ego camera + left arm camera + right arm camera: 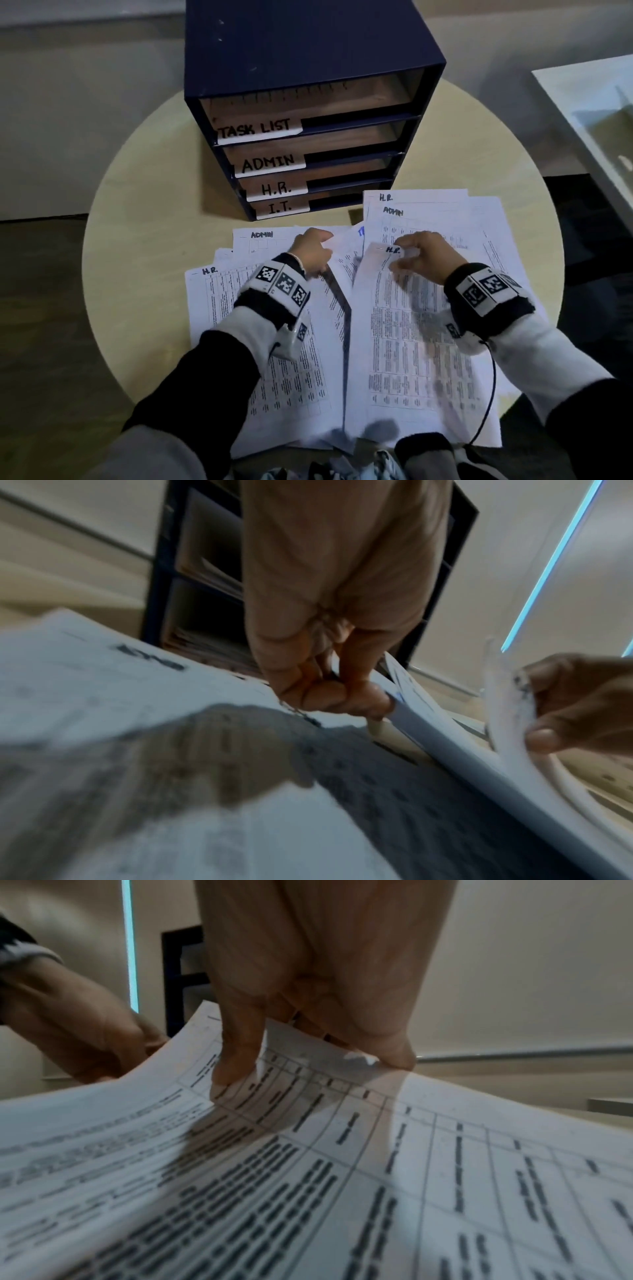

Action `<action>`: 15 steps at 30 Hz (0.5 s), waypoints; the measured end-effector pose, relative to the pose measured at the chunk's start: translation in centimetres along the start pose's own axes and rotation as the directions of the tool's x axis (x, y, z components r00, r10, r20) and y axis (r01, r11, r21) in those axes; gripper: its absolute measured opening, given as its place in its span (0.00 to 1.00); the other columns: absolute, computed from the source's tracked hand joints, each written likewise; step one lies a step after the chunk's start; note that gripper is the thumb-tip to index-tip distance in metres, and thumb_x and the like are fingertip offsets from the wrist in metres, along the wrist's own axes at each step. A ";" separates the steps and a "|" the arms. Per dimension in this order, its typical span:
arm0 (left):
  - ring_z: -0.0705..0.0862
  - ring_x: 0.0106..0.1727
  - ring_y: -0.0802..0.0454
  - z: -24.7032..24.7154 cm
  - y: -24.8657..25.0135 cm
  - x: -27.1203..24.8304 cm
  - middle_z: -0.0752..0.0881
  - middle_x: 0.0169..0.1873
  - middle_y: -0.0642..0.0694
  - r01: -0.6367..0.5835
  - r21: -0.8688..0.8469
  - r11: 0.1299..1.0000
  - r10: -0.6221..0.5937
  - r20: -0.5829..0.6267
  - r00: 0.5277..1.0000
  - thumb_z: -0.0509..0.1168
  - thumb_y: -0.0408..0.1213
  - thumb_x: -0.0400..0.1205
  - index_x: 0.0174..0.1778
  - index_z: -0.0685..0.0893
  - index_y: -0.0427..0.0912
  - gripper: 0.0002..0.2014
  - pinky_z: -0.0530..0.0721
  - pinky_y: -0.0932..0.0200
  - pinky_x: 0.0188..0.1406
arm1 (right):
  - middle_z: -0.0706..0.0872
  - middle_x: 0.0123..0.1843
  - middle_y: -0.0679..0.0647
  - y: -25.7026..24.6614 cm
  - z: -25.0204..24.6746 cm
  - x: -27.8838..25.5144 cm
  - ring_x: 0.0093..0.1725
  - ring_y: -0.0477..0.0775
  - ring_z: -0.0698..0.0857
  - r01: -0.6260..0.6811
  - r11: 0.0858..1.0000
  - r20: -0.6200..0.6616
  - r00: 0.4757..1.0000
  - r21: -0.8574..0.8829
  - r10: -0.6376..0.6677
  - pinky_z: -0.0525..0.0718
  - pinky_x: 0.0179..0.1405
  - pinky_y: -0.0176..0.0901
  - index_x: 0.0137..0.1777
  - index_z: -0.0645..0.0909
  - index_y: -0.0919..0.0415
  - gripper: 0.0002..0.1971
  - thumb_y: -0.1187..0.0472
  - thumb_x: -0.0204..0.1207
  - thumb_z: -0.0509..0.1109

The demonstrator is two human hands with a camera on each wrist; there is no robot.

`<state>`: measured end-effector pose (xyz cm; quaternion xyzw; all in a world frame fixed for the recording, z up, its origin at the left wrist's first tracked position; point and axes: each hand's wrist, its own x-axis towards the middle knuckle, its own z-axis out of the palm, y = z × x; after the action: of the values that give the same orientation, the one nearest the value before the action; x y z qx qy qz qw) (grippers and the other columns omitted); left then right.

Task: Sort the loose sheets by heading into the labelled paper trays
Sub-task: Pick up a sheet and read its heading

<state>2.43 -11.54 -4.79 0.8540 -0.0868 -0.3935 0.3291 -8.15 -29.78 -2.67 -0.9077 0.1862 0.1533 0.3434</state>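
A: Which step is in hand?

B: Picking sheets out of the loose pile (294,359), which lies on the counter (137,240) directly in front of the tray unit (308,113). Nearest the person, the right hand (424,257) has its grip clamped on the top edge of a sheet headed H.R. (404,335), thumb and fingertips (236,1066) pinching the paper so it lifts clear and bows. The left hand (313,253) has its grip closed on the edge of another sheet (428,723), raised off the pile on the side toward the unit. Its heading cannot be read.

A: State of the trays?

B: Four slots, labelled from the top TASK LIST, ADMIN, H.R. (277,190) and I.T. Whether they hold paper cannot be told for certain. Most sorting appears to remain.

A: What does the next move call for?

B: Judged from the heading, carry the right-hand sheet forward to the third slot down. Level it first; a bowed sheet is likely to catch on the slot lip.
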 end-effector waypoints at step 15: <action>0.55 0.79 0.35 -7.0 -9.3 -3.2 0.58 0.76 0.36 0.402 0.436 0.805 -0.197 -0.443 0.875 0.76 0.57 0.65 0.77 0.57 0.45 0.50 0.59 0.34 0.74 | 0.83 0.59 0.50 -2.5 8.1 -0.9 0.64 0.54 0.75 0.306 0.846 0.169 0.952 -0.437 -0.257 0.61 0.68 0.49 0.59 0.81 0.57 0.12 0.59 0.79 0.63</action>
<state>4.38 0.34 -5.35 0.9720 0.0144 -0.2322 0.0313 -9.02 -22.36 -6.69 -0.9711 -0.0085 0.1877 0.1474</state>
